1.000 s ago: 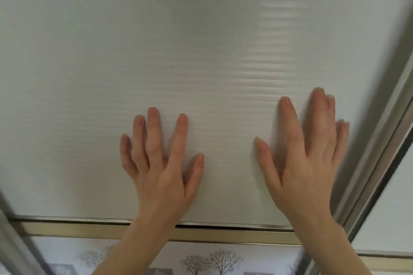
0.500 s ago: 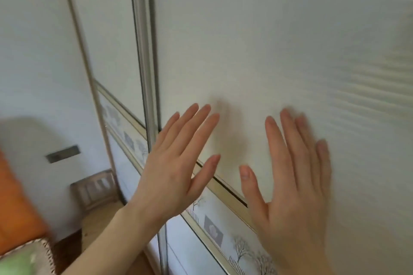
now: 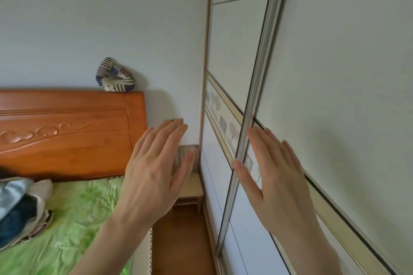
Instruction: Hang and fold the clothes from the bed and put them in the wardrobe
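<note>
Hands fill the middle of the frame: the left hand (image 3: 154,176) is raised with straight fingers, holding nothing; the right hand (image 3: 279,176) lies flat with straight fingers against the wardrobe door (image 3: 335,96) at right, whether pressing I cannot tell. Clothes (image 3: 20,205) sit heaped on the green bed (image 3: 76,225) at lower left, cut off by the frame edge and blurred. A small wooden chair (image 3: 190,185) beyond the left hand is partly hidden.

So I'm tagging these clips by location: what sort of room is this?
Most likely a home bedroom. A bed with a green sheet and an orange wooden headboard stands at the left with a pile of clothes on it, and a sliding-door wardrobe fills the right side.
</note>
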`<state>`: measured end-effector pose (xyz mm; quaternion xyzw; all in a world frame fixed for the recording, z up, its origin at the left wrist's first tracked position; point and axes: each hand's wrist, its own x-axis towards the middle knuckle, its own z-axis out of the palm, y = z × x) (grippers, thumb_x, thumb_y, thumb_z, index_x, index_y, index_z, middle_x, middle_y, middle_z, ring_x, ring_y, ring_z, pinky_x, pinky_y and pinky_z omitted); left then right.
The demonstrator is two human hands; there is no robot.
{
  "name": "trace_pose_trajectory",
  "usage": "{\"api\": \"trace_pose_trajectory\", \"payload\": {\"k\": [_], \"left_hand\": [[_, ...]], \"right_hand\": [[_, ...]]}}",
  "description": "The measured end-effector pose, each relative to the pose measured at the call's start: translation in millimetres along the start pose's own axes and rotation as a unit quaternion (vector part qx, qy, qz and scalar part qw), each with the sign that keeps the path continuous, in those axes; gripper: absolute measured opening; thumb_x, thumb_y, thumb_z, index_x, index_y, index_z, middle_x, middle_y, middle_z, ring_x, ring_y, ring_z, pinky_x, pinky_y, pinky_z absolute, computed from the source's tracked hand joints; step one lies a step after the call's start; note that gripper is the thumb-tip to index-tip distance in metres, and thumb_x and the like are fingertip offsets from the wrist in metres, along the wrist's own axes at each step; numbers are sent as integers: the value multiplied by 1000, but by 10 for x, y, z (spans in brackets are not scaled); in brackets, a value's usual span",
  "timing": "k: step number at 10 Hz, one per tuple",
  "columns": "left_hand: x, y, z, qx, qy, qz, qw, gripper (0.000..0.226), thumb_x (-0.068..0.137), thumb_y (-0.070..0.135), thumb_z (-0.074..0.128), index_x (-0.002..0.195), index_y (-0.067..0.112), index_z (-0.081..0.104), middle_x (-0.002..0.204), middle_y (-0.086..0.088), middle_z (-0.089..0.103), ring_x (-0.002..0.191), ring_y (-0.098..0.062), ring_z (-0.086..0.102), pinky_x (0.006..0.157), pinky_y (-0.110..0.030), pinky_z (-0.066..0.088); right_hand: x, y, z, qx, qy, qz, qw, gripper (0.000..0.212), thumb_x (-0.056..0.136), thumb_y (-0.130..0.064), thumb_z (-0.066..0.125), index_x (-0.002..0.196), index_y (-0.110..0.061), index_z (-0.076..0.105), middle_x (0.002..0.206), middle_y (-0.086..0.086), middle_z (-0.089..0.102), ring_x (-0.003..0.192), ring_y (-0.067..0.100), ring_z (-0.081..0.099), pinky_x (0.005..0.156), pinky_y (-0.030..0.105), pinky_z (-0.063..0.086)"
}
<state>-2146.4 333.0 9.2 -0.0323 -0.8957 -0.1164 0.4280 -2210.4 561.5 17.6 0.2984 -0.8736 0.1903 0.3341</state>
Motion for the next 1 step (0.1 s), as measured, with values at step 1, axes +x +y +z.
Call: {"api": "trace_pose_trajectory", "payload": {"k": [1], "left_hand": [[-205,-104,-191,41,-30,-39,998,49,110,40,43,146,8,56,151,-8,57,147,-23,46,123,-48,34]], "right_hand": [[-32,-176,27,3,-33,-34,999,66,107,-61,28,155,-18,43,157,2,49,149,20,41,124,41,28]]}}
